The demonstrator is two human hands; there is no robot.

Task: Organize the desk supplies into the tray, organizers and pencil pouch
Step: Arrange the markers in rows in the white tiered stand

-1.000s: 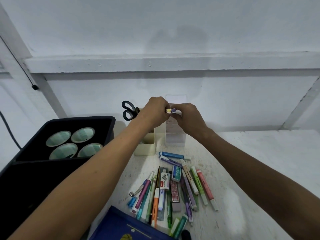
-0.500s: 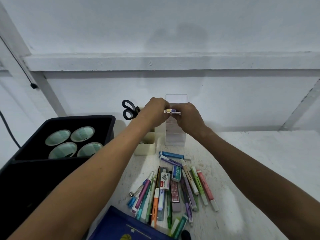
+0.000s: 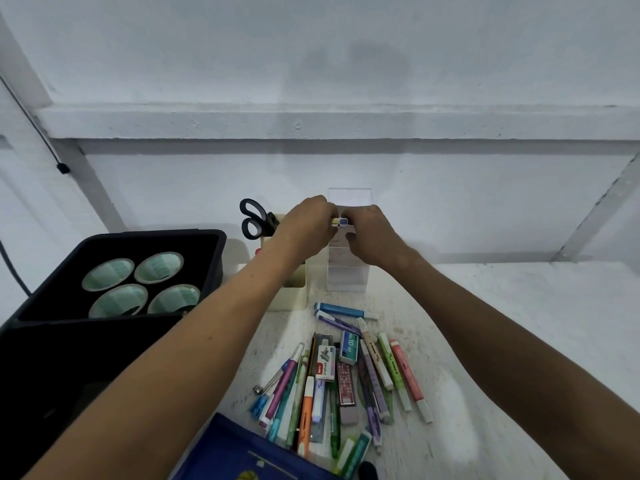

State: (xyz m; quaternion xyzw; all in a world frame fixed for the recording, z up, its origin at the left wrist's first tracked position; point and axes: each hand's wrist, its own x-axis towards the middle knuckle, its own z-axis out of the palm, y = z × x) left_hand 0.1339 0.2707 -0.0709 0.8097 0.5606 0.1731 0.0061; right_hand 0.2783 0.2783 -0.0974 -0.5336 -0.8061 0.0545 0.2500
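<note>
Both hands meet at the top of a clear acrylic organizer (image 3: pixel 349 278) at the back of the desk. My left hand (image 3: pixel 306 225) pinches a marker with a yellow end (image 3: pixel 334 221). My right hand (image 3: pixel 369 233) pinches a marker with a purple end (image 3: pixel 343 221). The two markers stand side by side over the organizer's opening; their lower parts are hidden by my fingers. A pile of pens, highlighters, staple boxes and erasers (image 3: pixel 341 379) lies on the desk in front. A blue pencil pouch (image 3: pixel 239 455) sits at the near edge.
A cream pen holder (image 3: pixel 291 294) with black scissors (image 3: pixel 254 220) stands left of the clear organizer. A black tray (image 3: pixel 211 244) with several tape rolls (image 3: pixel 138 285) fills the left side. The white wall rises right behind the organizers.
Both hands stay at the organizer's top with the two markers, which have sunk slightly and stand closer together. Nothing else has moved.
</note>
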